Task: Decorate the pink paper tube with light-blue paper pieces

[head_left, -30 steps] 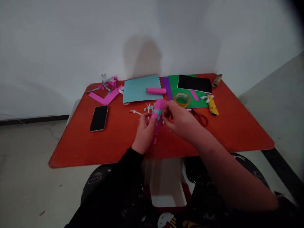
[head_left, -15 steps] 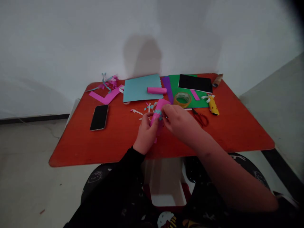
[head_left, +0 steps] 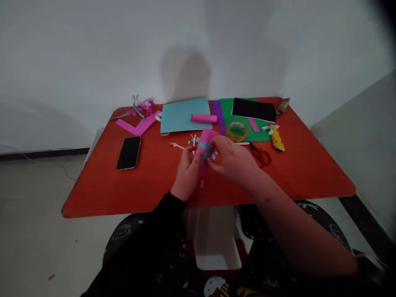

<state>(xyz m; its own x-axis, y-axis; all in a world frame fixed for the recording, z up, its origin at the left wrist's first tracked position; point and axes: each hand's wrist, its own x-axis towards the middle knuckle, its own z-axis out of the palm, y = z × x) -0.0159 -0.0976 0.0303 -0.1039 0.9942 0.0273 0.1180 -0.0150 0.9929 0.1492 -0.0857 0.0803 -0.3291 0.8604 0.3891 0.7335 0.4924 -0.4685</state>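
Note:
A pink paper tube with light-blue paper pieces round its middle is held tilted above the table. My left hand is closed round its lower left side, thumb in front. From the right, my right hand grips the tube beside the blue pieces, thumb below and fingers above; part of the tube is hidden behind these fingers. Small blue, white and pink paper scraps lie on the table around the hands. Behind the held tube, a second pink tube rests on a light-blue sheet.
On the red table, a phone lies at left. To the right are a tape roll, red-handled scissors, a yellow tube, green paper and a black rectangle. A white bin stands below.
My right hand's fingers have spread a little and moved down around the tube's side. The tube has shifted slightly left, uncovering more blue scraps beside it. My left hand keeps its hold.

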